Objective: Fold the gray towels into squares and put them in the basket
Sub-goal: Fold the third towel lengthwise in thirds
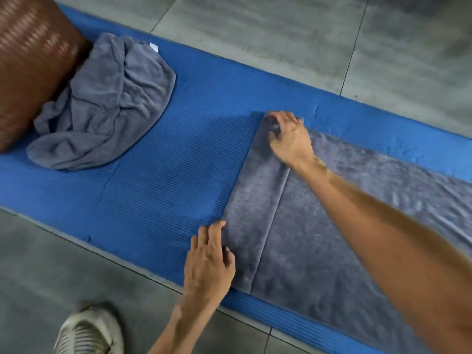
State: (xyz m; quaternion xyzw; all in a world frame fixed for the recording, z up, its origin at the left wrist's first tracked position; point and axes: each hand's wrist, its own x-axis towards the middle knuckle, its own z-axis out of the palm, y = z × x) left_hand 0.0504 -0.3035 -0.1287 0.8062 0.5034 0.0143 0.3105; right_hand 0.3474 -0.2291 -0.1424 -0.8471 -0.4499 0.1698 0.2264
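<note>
Lying flat on a blue mat (178,154), a gray towel (319,238) covers the picture from the middle out to 3 o'clock. Its left end is turned over on itself, so a narrow band with a straight edge runs along that end.

The left hand (208,261) is at about 6 o'clock. It rests at the near corner of the folded band, with its fingers a little curled and spread. The fingertips touch the towel edge and the mat just beside it. I cannot tell if it pinches the cloth or only presses on it.

The right hand (290,136) is near the middle of the picture, a bit toward 1 o'clock. Its arm reaches over the towel from 4 o'clock. Its fingers are curled and they grip the far corner of the folded band.

A second gray towel (107,106) sits in a messy heap on the mat at about 10 o'clock. A small white tag shows at its top. The heap touches a brown basket (30,60), which stands in the corner at 10 o'clock and is partly cut off by the picture's edge.

The mat lies on a gray tile floor (281,34). A white shoe (89,333) stands on the floor at 7 o'clock.
</note>
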